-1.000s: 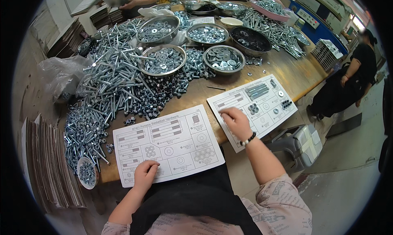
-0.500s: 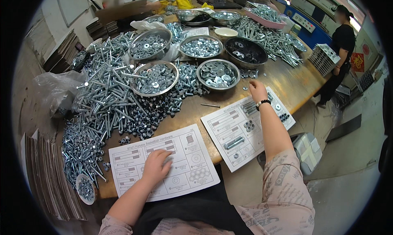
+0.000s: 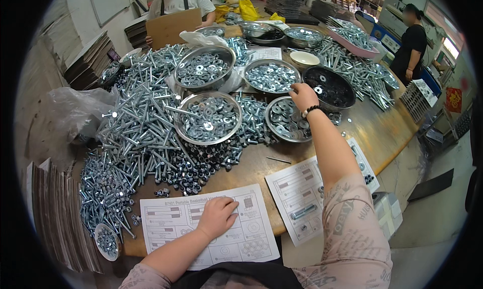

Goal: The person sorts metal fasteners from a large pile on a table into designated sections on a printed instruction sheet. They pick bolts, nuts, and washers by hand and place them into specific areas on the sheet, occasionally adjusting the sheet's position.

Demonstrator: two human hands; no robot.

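My left hand (image 3: 217,217) rests on a printed hardware sheet (image 3: 166,233) at the table's front edge, fingers slightly bent and thumb apart. My right hand (image 3: 303,97) is stretched forward over the rims between a steel bowl of large flat washers (image 3: 288,120), a steel bowl of smaller washers (image 3: 270,76) and a black bowl (image 3: 332,95) with dark pieces. Its fingers curl down and inward; what they hold, if anything, is hidden. Below that arm lies a second printed sheet (image 3: 282,186), bearing bolts (image 3: 304,212) and nuts, partly covered by the forearm.
Loose bolts (image 3: 146,113) and dark nuts (image 3: 188,175) heap up at left, around a steel bowl of washers (image 3: 209,119). A single bolt (image 3: 278,160) lies mid-table. Across the table a person holds cardboard (image 3: 173,28); another stands at right. Stacked cardboard (image 3: 58,213) stands at left.
My right hand has gone from beside the right sheet forward to the bowls. My left hand stays on its sheet, its fingers less spread. The view has shifted, showing more of the person with cardboard.
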